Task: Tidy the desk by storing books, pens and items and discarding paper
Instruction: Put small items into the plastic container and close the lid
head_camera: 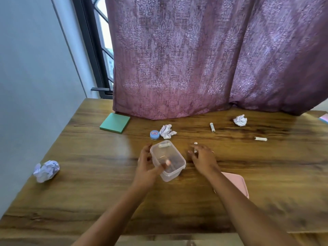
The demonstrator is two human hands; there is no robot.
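Wooden desk, purple curtain, window

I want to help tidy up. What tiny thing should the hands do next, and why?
Probably the right hand should pick up the little tube at its fingertips and drop it into the clear box. The left hand is holding the box, one tube already lies inside, and two more wait on the desk.
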